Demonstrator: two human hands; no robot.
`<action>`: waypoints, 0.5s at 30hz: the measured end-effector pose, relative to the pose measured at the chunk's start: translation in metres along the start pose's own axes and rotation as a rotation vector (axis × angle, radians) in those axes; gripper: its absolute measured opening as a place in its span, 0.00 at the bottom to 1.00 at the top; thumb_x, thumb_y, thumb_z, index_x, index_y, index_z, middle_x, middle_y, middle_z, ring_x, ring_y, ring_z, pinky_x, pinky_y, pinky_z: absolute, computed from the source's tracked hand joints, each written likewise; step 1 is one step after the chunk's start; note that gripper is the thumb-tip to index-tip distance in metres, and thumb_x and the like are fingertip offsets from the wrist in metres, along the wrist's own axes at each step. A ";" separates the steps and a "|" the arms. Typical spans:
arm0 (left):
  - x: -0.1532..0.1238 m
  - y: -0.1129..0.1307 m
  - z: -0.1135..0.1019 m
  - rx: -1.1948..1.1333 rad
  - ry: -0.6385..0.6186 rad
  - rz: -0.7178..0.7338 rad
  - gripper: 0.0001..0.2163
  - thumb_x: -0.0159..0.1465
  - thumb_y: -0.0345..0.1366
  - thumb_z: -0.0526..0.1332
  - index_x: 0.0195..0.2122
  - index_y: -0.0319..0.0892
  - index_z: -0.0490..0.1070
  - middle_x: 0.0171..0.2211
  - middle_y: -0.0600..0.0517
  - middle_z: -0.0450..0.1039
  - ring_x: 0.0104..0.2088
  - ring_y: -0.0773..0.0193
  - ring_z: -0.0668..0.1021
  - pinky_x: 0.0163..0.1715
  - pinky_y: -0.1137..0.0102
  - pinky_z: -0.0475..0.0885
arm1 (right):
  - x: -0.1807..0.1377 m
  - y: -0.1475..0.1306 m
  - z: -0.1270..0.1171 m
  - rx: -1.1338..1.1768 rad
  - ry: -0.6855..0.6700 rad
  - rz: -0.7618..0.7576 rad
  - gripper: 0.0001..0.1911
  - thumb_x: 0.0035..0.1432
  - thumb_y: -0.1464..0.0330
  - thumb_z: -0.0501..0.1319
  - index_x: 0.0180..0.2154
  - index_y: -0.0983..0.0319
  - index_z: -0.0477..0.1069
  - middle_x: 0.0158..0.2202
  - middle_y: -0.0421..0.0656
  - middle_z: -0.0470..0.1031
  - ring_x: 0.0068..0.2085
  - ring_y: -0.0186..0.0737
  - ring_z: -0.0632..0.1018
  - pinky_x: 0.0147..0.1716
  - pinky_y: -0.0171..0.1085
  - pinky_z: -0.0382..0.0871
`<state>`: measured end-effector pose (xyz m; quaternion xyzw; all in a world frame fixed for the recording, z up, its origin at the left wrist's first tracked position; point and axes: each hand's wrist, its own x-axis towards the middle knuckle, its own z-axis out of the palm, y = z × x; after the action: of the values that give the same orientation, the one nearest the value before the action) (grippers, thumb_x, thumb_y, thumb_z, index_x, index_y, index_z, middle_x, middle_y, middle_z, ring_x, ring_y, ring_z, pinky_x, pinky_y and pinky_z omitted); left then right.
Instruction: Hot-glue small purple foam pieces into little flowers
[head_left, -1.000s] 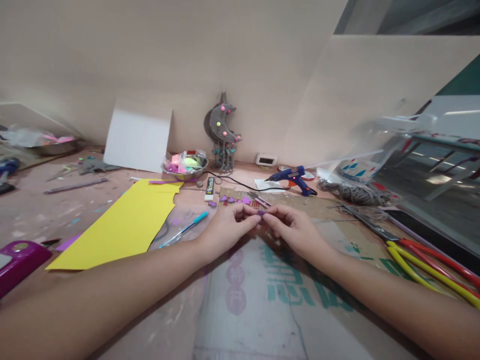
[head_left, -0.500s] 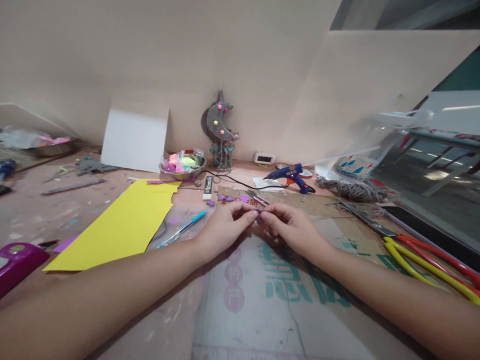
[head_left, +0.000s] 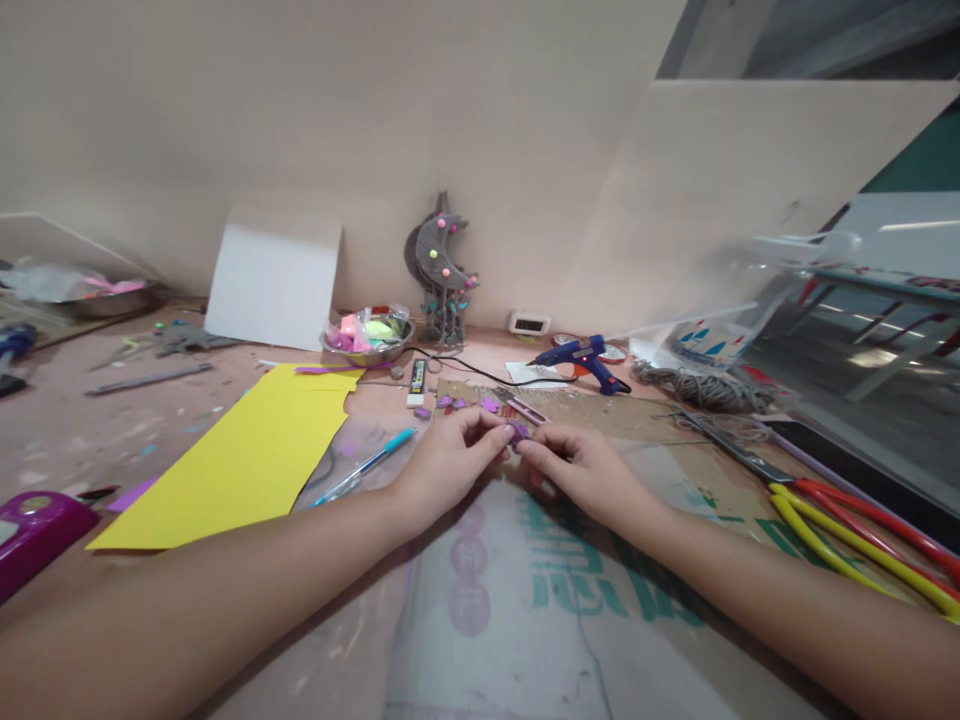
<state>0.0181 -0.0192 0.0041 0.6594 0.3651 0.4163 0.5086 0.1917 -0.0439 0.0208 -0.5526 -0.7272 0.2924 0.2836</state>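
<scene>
A: Where is the small purple piece (head_left: 517, 434)?

B: Up between the fingertips of both hands, above the clear plastic sheet (head_left: 510, 650). It looks too tiny for a whole-hand grasp, which is presumably why only the tips are used.

A: Are both hands gripping it?

B: The left hand (head_left: 457, 450) is, its thumb and forefinger clamped on it. The right hand (head_left: 585, 465) has thumb and forefinger drawn in at the piece's right edge; whether they squeeze or merely touch, I cannot tell.

A: Why so close together?

B: One hand likely steadies while the other works the edge. Both wrists stay low, probably to keep the fingers calm.

A: And the hot-glue gun (head_left: 577, 357)?

B: It stands beyond the right hand, nozzle pointing left over a white paper scrap (head_left: 536, 374), I'd guess so drips miss the table. A red light shows on its body.

A: What sits just past the fingers?

B: More purple bits (head_left: 447, 402) and a craft knife (head_left: 527, 408), near enough to need little reaching. The red-and-yellow-handled scissors (head_left: 795, 490) lie off to the right, the blue pen (head_left: 367, 465) and yellow paper (head_left: 232, 460) to the left, seemingly leaving the middle for the hands.
</scene>
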 end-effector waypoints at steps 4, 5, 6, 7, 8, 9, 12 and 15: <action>0.000 0.001 0.000 -0.005 -0.004 0.003 0.10 0.60 0.42 0.58 0.31 0.39 0.70 0.26 0.54 0.70 0.28 0.68 0.71 0.28 0.75 0.65 | 0.000 0.000 0.000 0.087 0.038 -0.038 0.15 0.57 0.57 0.55 0.26 0.62 0.67 0.20 0.38 0.69 0.21 0.32 0.68 0.21 0.32 0.60; 0.000 0.001 0.000 -0.007 -0.006 0.000 0.10 0.60 0.41 0.58 0.31 0.39 0.70 0.25 0.54 0.70 0.27 0.69 0.71 0.28 0.75 0.65 | 0.000 0.000 0.000 0.134 0.071 -0.051 0.15 0.57 0.57 0.54 0.31 0.62 0.68 0.22 0.38 0.69 0.21 0.31 0.68 0.21 0.31 0.60; 0.000 0.002 0.000 -0.007 -0.009 -0.003 0.10 0.60 0.41 0.58 0.30 0.39 0.70 0.25 0.55 0.69 0.26 0.69 0.71 0.28 0.75 0.65 | 0.000 0.000 -0.001 0.173 0.106 -0.059 0.15 0.58 0.57 0.53 0.34 0.62 0.67 0.23 0.38 0.70 0.21 0.31 0.67 0.20 0.31 0.60; 0.000 0.002 0.000 -0.003 -0.011 -0.004 0.10 0.60 0.41 0.57 0.30 0.39 0.70 0.24 0.55 0.69 0.26 0.70 0.70 0.27 0.75 0.65 | 0.000 0.000 -0.001 0.194 0.137 -0.065 0.16 0.59 0.57 0.52 0.36 0.62 0.67 0.23 0.38 0.70 0.20 0.31 0.67 0.19 0.31 0.59; 0.000 0.002 0.000 0.003 -0.013 -0.005 0.10 0.60 0.41 0.57 0.30 0.39 0.70 0.24 0.55 0.68 0.26 0.70 0.70 0.27 0.75 0.64 | 0.000 0.000 -0.002 0.198 0.158 -0.071 0.16 0.59 0.57 0.52 0.36 0.62 0.68 0.24 0.38 0.69 0.20 0.31 0.66 0.19 0.31 0.59; 0.000 0.003 0.000 0.011 -0.010 -0.005 0.10 0.60 0.41 0.57 0.30 0.39 0.70 0.24 0.55 0.68 0.25 0.70 0.70 0.27 0.76 0.64 | 0.000 0.000 -0.002 0.188 0.166 -0.080 0.16 0.59 0.57 0.52 0.35 0.62 0.69 0.24 0.38 0.70 0.21 0.31 0.67 0.19 0.31 0.59; -0.001 0.004 0.000 0.027 -0.006 -0.005 0.09 0.60 0.40 0.57 0.31 0.39 0.70 0.25 0.55 0.69 0.26 0.70 0.70 0.27 0.76 0.64 | 0.000 0.000 -0.002 0.115 0.166 -0.125 0.14 0.58 0.59 0.55 0.32 0.62 0.71 0.25 0.40 0.72 0.25 0.33 0.71 0.23 0.31 0.63; -0.001 0.004 0.000 0.032 -0.014 0.006 0.09 0.60 0.40 0.58 0.31 0.39 0.70 0.26 0.54 0.70 0.27 0.70 0.71 0.28 0.76 0.65 | 0.000 -0.002 -0.001 0.065 0.171 -0.131 0.13 0.56 0.60 0.56 0.31 0.62 0.73 0.27 0.41 0.74 0.28 0.36 0.73 0.26 0.33 0.65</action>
<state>0.0180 -0.0213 0.0080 0.6716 0.3661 0.4071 0.4992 0.1916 -0.0446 0.0231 -0.5172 -0.7251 0.2482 0.3809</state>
